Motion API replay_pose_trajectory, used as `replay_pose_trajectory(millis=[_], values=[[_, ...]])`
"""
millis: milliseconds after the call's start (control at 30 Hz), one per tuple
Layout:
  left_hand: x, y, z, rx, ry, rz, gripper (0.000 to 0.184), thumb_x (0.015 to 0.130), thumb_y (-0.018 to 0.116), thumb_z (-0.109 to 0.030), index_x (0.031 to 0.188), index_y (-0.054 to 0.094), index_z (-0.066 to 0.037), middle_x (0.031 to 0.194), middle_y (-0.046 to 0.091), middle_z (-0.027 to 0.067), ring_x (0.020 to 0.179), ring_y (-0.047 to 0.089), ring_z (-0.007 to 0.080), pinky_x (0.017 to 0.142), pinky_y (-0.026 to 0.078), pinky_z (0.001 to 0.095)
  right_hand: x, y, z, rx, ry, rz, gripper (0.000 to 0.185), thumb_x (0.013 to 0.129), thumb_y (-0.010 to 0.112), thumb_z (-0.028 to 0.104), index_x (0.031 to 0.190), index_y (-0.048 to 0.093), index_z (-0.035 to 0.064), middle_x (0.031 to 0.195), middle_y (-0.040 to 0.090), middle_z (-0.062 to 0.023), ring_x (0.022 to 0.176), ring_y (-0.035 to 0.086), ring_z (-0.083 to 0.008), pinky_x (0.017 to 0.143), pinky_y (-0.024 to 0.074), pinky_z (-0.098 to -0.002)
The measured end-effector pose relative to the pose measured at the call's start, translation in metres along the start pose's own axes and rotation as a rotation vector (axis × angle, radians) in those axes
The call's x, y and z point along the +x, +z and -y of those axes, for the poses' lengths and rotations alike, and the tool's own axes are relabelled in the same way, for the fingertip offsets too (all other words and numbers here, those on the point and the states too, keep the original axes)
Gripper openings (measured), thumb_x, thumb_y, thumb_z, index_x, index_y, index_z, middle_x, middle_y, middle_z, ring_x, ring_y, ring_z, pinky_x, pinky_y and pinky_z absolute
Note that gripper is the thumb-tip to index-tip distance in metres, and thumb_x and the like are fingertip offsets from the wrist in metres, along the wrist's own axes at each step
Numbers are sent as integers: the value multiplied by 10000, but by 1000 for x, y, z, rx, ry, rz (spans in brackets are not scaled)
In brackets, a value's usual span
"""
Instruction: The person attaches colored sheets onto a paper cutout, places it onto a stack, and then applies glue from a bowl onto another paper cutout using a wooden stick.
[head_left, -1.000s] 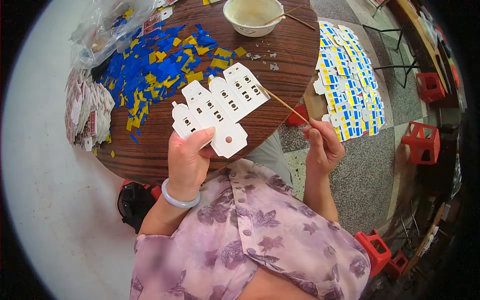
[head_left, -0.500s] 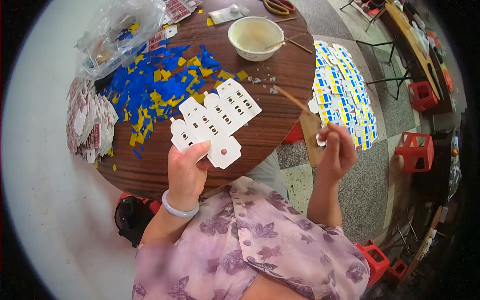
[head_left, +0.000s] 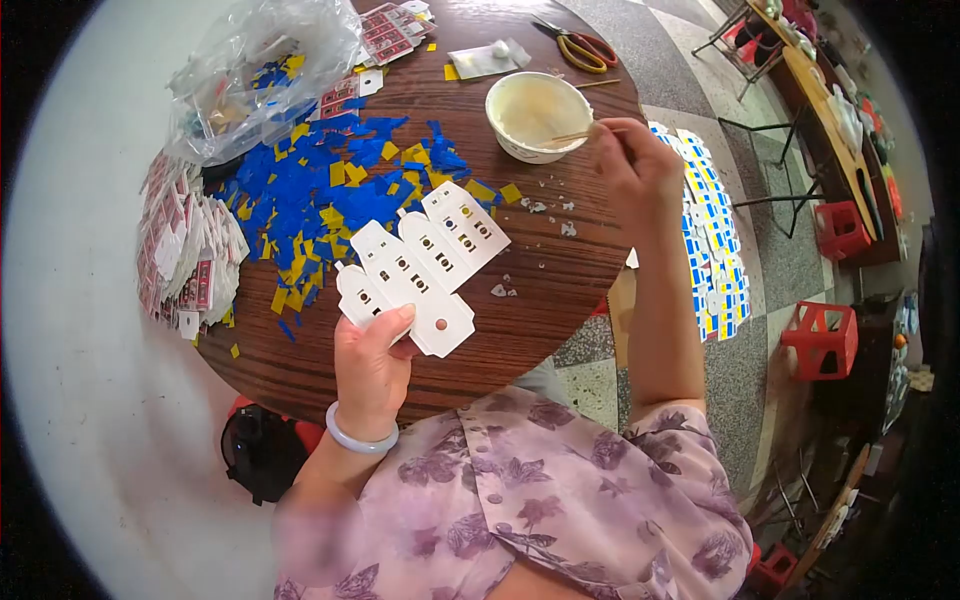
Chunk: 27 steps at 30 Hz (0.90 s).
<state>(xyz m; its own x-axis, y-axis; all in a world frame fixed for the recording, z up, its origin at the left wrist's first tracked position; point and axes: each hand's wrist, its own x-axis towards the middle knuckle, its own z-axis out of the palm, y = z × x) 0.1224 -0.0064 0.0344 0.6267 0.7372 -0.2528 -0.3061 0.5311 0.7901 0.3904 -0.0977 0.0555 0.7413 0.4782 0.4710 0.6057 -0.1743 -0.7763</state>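
My left hand (head_left: 372, 365) pinches the lower edge of a flat white die-cut box blank (head_left: 425, 255), thumb on top. The blank has rows of small cut-out slots and a round hole in one panel, and it is held above the table. My right hand (head_left: 640, 170) grips a thin wooden stick (head_left: 572, 136) at the right rim of a white bowl (head_left: 520, 150). The stick's tip reaches over the pale, paste-like contents. How far the tip goes in cannot be made out.
Blue and yellow paper pieces (head_left: 330, 180) lie heaped on the round wooden table (head_left: 560, 270), beside stacked printed cards (head_left: 190, 245) and a clear plastic bag (head_left: 260, 80). Scissors (head_left: 585, 50) lie behind the bowl. Blue-yellow-white sheets (head_left: 715, 240) cover a low surface at right, near red stools (head_left: 822, 340).
My right hand has moved up and left with the stick, from beside the table's right edge to the bowl. My left hand still holds the box blank, slightly lower in view.
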Motion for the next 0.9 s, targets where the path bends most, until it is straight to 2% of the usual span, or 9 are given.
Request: replay_pose_trajectory(millis=[67, 167, 200, 400, 500, 533, 700, 800, 900], values=[[1, 0, 1, -2, 0, -3, 387, 816, 545, 6, 1197, 488, 36, 1092, 622, 155, 898, 666, 236, 694, 600, 355, -8, -7, -3, 226, 37, -74, 152, 889, 644, 144, 959, 678, 13, 684, 630, -20, 566, 540, -62, 504, 409, -222], [6, -1, 0, -14, 14, -11, 389, 817, 545, 2, 1200, 486, 36, 1092, 622, 155, 900, 666, 236, 692, 602, 352, -15, -17, -7, 443, 135, -127, 152, 908, 623, 112, 963, 672, -21, 687, 592, 20, 588, 494, -28, 506, 370, -172], [9, 0, -2, -12, 8, -16, 390, 817, 545, 0, 1201, 485, 36, 1092, 622, 155, 901, 666, 237, 691, 602, 352, -15, -19, -11, 498, 172, -120, 148, 909, 624, 110, 967, 674, -16, 681, 598, 6, 575, 493, -37, 504, 353, -167], [3, 4, 5, 11, 47, -3, 395, 819, 545, -8, 1206, 480, 37, 1095, 620, 156, 887, 667, 234, 676, 602, 349, -12, -39, -3, 528, -13, -261, 149, 899, 642, 112, 984, 676, -4, 689, 608, -7, 569, 484, -39, 499, 337, -173], [1, 8, 4, 17, 48, -17, 398, 816, 544, -8, 1206, 479, 37, 1089, 621, 157, 871, 669, 230, 669, 602, 346, 14, -62, 4, 396, -94, -236, 151, 899, 636, 113, 974, 682, -9, 704, 623, -16, 629, 537, -46, 549, 385, -170], [1, 9, 4, 17, 47, -24, 397, 816, 543, -7, 1205, 480, 37, 1085, 622, 157, 865, 669, 229, 667, 602, 346, 26, -67, 9, 254, -69, -187, 179, 889, 642, 146, 957, 689, -12, 721, 634, -12, 635, 544, -49, 566, 401, -182], [4, 10, 4, 26, 48, -31, 390, 815, 537, -6, 1199, 484, 39, 1073, 626, 160, 843, 668, 222, 673, 599, 343, 103, -28, -15, -12, -126, 256, 245, 853, 658, 229, 911, 695, -6, 667, 620, -15, 601, 523, -66, 546, 411, -237], [5, 10, 3, 29, 47, -31, 386, 816, 536, -7, 1196, 487, 38, 1070, 628, 158, 834, 667, 220, 677, 595, 343, 134, 7, -34, -79, -172, 303, 255, 829, 680, 257, 894, 702, 12, 631, 605, -33, 581, 517, -74, 525, 407, -253], [7, 10, 3, 30, 42, -24, 383, 817, 535, -6, 1195, 490, 37, 1068, 630, 157, 831, 666, 220, 674, 590, 343, 150, 26, -46, -168, -137, 445, 301, 818, 690, 317, 875, 704, 23, 615, 591, -34, 557, 507, -82, 508, 403, -262]])
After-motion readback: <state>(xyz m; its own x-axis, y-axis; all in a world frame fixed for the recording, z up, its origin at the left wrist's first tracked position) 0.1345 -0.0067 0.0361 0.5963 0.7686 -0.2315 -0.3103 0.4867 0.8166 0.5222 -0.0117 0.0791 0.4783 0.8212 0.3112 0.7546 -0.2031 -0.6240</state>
